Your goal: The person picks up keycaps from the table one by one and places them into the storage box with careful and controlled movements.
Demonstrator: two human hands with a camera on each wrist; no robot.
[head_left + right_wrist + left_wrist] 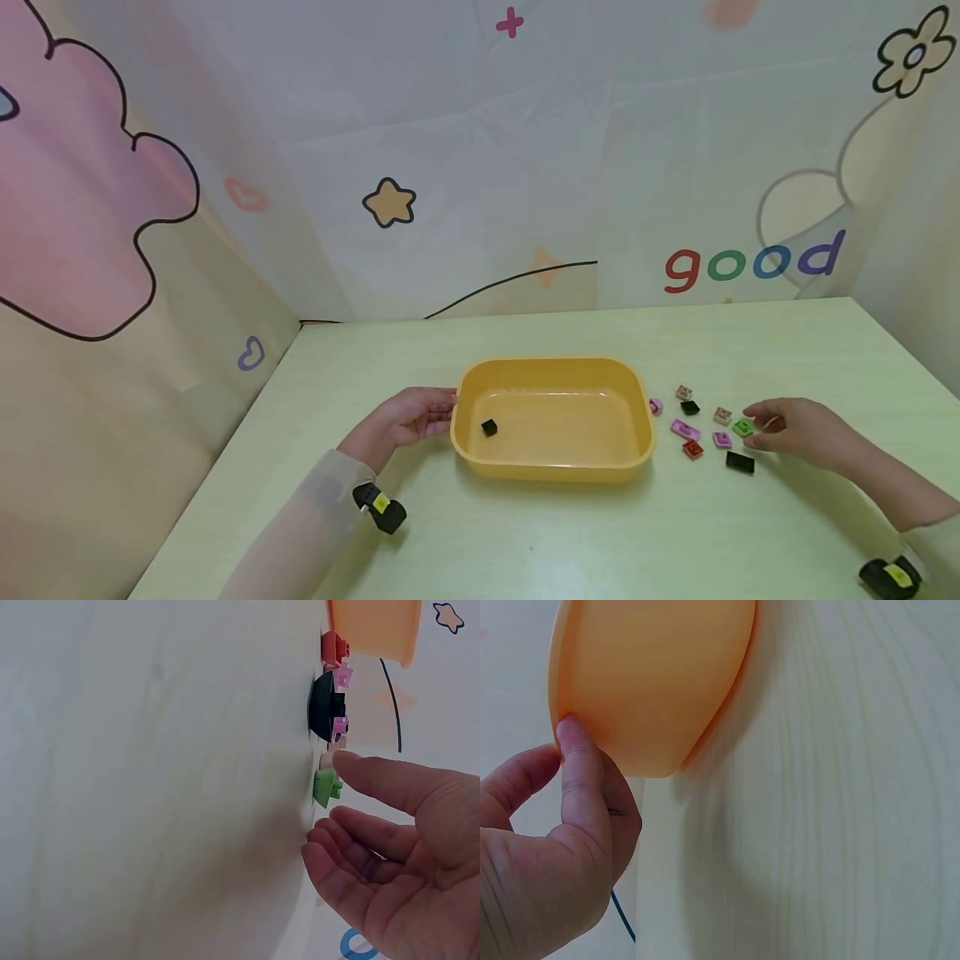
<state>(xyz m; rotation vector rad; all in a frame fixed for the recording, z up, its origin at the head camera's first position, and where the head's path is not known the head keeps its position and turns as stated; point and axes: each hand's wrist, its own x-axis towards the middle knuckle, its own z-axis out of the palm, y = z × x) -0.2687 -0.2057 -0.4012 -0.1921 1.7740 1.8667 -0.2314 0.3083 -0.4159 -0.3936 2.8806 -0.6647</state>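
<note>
At the left end of the yellow plastic tray, my left hand pinches its rim between thumb and fingers. The left wrist view shows the left hand on the edge of the tray. Inside the tray lies a small black building brick. My right hand is beside a light green brick, thumb and fingers apart around its right side. In the right wrist view, the green brick sits just beyond the fingertips of the right hand, with nothing between them.
Between tray and right hand lie several loose bricks: a long black one, a red one, a long pink one, a smaller pink one and a beige one. A printed cloth backdrop stands behind the table.
</note>
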